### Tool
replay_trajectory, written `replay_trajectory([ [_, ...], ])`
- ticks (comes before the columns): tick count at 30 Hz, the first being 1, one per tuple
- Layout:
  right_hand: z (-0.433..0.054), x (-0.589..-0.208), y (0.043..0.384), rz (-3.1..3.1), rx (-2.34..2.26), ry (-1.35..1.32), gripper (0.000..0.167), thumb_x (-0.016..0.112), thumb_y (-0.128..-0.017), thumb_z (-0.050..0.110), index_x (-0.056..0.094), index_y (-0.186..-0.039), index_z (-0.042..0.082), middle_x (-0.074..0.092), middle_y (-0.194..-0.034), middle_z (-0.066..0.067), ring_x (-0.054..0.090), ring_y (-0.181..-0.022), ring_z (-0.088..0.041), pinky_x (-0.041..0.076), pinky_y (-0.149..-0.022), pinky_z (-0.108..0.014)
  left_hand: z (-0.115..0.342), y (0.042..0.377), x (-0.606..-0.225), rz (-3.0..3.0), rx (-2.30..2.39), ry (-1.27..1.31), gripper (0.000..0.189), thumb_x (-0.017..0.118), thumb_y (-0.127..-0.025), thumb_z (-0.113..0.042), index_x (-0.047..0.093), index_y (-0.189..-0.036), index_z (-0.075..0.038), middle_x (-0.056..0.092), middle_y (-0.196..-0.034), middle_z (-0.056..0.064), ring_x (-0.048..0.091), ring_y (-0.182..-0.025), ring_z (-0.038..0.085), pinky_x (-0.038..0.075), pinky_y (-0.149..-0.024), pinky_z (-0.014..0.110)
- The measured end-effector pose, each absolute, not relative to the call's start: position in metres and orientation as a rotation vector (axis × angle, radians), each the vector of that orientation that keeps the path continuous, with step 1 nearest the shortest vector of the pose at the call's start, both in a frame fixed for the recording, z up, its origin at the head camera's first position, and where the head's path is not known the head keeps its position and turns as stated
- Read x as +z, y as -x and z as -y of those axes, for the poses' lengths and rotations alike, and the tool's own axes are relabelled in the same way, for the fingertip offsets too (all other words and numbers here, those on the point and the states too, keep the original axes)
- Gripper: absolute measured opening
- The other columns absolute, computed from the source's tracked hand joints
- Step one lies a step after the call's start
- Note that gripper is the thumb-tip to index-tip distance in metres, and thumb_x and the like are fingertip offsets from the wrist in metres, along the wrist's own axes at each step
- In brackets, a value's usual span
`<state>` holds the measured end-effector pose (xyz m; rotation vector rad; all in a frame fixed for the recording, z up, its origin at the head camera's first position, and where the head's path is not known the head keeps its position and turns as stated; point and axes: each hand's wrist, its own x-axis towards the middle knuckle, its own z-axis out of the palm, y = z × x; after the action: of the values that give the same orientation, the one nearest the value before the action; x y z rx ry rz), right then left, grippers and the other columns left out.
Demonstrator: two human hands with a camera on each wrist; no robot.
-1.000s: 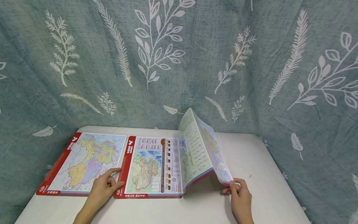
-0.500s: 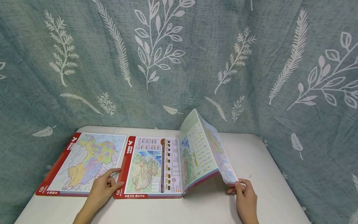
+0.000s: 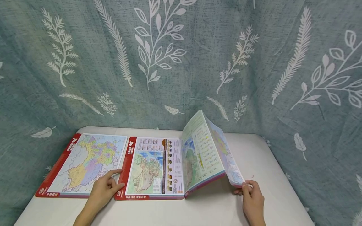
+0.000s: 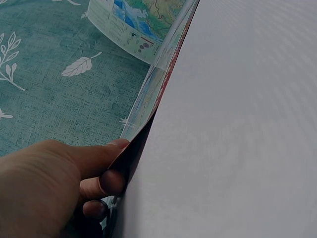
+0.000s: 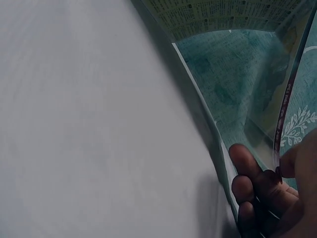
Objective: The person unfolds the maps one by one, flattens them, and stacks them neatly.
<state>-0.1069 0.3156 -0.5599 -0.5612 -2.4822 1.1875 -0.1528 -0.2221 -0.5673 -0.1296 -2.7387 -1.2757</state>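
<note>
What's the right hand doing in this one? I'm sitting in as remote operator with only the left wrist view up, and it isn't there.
Observer: The right hand grips a corner of the folded map, seen in the head view.
Operator: Is another map out?
Observer: Yes, a second map lies flat on the left, partly hidden from the head camera by the left hand.
Operator: Which side is its red strip on?
Observer: The red strip runs down its left side.
</note>
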Motion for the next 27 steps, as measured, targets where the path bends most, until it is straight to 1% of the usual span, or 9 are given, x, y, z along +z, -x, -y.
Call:
replay_trajectory([
  [8, -0.325, -0.563, 0.107, 2.473, 1.172, 0.593, 0.022, 0.05, -0.111, 0.018, 0.056, -0.125, 0.002, 0.079, -0.079, -0.009, 0.065, -0.064, 0.0, 0.039, -0.063, -0.018, 0.222, 0.153, -0.567, 2.742, -1.269, 0.129, 0.053, 0.087, -0.086, -0.016, 0.066, -0.134, -0.007, 0.052, -0.054, -0.009, 0.043, -0.048, 0.002, 0.037, -0.056, 0.023],
  [16, -0.335, -0.561, 0.105, 2.498, 1.087, 0.68, 0.025, 0.05, -0.11, 0.019, 0.057, -0.127, 0.002, 0.08, -0.085, -0.01, 0.054, -0.064, -0.005, 0.033, -0.06, -0.029, 0.222, 0.151, -0.565, 2.734, -1.27, 0.137, 0.052, 0.087, -0.087, -0.019, 0.067, -0.134, -0.008, 0.054, -0.054, -0.008, 0.042, -0.048, 0.002, 0.036, -0.056, 0.023],
  [19, -0.34, -0.561, 0.104, 2.492, 1.089, 0.696, 0.026, 0.049, -0.111, 0.019, 0.057, -0.127, 0.001, 0.08, -0.085, -0.01, 0.057, -0.065, -0.002, 0.034, -0.06, -0.028, 0.222, 0.151, -0.565, 2.728, -1.27, 0.142, 0.052, 0.087, -0.087, -0.019, 0.067, -0.133, -0.007, 0.053, -0.054, -0.008, 0.042, -0.048, 0.002, 0.036, -0.056, 0.023],
  [23, -0.347, -0.561, 0.103, 2.473, 1.11, 0.71, 0.024, 0.05, -0.11, 0.018, 0.057, -0.126, 0.001, 0.08, -0.084, -0.011, 0.062, -0.065, 0.001, 0.037, -0.059, -0.023, 0.222, 0.152, -0.565, 2.727, -1.267, 0.143, 0.052, 0.087, -0.087, -0.019, 0.067, -0.133, -0.007, 0.053, -0.055, -0.009, 0.042, -0.048, 0.001, 0.036, -0.055, 0.023],
  [27, -0.354, -0.561, 0.102, 2.478, 1.114, 0.718, 0.024, 0.05, -0.11, 0.017, 0.058, -0.126, 0.001, 0.08, -0.083, -0.01, 0.063, -0.065, 0.002, 0.039, -0.06, -0.02, 0.222, 0.152, -0.565, 2.729, -1.272, 0.142, 0.052, 0.087, -0.087, -0.018, 0.067, -0.133, -0.007, 0.053, -0.055, -0.008, 0.041, -0.049, 0.002, 0.035, -0.054, 0.023],
])
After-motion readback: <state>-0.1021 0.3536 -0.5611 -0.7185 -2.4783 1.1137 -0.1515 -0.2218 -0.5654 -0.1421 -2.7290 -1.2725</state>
